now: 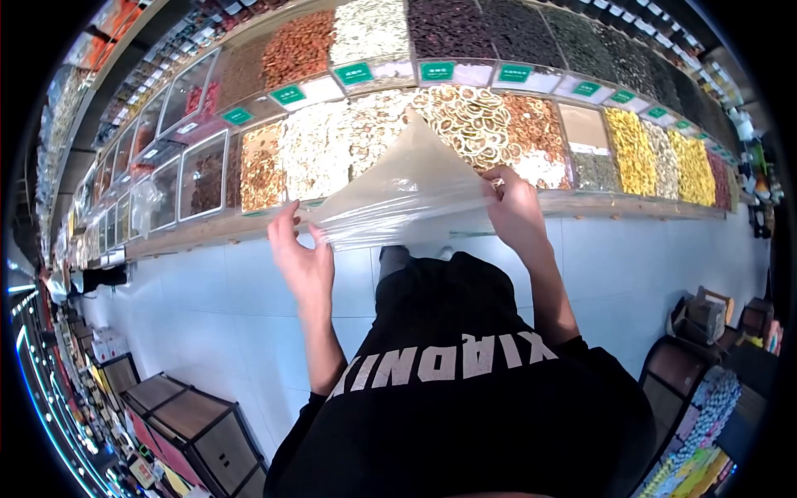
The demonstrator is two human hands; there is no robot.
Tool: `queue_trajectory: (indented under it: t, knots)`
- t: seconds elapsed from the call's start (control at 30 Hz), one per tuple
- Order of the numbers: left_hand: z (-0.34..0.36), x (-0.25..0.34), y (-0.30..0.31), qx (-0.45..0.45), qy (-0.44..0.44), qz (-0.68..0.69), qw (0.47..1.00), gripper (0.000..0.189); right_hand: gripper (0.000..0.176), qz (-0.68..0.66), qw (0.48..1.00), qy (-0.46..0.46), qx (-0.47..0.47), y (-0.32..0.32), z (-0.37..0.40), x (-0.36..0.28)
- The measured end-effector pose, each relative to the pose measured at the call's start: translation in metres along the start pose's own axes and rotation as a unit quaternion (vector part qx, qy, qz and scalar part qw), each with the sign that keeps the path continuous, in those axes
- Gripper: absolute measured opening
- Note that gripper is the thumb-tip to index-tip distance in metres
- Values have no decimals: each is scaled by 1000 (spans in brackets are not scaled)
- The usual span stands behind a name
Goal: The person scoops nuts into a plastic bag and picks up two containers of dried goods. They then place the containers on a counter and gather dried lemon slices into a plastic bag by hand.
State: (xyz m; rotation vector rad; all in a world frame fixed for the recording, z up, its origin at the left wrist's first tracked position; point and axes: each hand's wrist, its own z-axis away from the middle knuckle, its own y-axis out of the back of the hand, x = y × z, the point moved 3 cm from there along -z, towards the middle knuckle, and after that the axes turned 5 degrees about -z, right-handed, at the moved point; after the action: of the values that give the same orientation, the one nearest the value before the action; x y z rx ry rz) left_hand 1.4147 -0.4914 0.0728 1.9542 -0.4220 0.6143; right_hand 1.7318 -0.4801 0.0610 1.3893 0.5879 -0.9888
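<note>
A sheet of clear plastic film (398, 195) is stretched between my two hands, rising to a peak at its far end and gathered into creases along its near edge. My left hand (303, 257) grips the film's left edge, thumb and fingers bent around it. On the other side, my right hand (516, 207) pinches the right edge with its fingers curled in. Beyond and partly behind the film lie bins of pale dried slices (315, 158) and ring-shaped dried slices (477, 124).
A wooden ledge (199, 236) runs along the front of the bins. Green labels (357, 73) mark the upper row. Lidded clear bins (203, 176) stand at left. Behind me are a wooden cabinet (187, 411) and a display stand (677, 369). Another person (95, 280) is at far left.
</note>
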Motion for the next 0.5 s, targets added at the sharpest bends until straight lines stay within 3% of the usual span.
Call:
queue_trajectory:
  t: [0.07, 0.1, 0.2, 0.33, 0.43, 0.5]
  knots:
    - [0, 8, 3, -24, 29, 12, 999, 38, 16, -15, 999, -47, -14, 4, 0, 15]
    - [0, 7, 3, 17, -12, -28, 999, 30, 17, -13, 999, -44, -5, 7, 1, 12]
    - [-1, 6, 18, -17, 139, 38, 989, 25, 19, 14, 999, 35, -5, 1, -12, 13]
    - [0, 21, 42, 42, 56, 81, 994, 22, 20, -24, 991, 117, -52, -20, -27, -4]
    - [11, 24, 35, -23, 38, 66, 997, 18, 22, -13, 980, 172, -103, -46, -29, -15]
    - [17, 27, 28, -125, 89, 25, 988, 17, 25, -30, 977, 135, -162, -59, -26, -22]
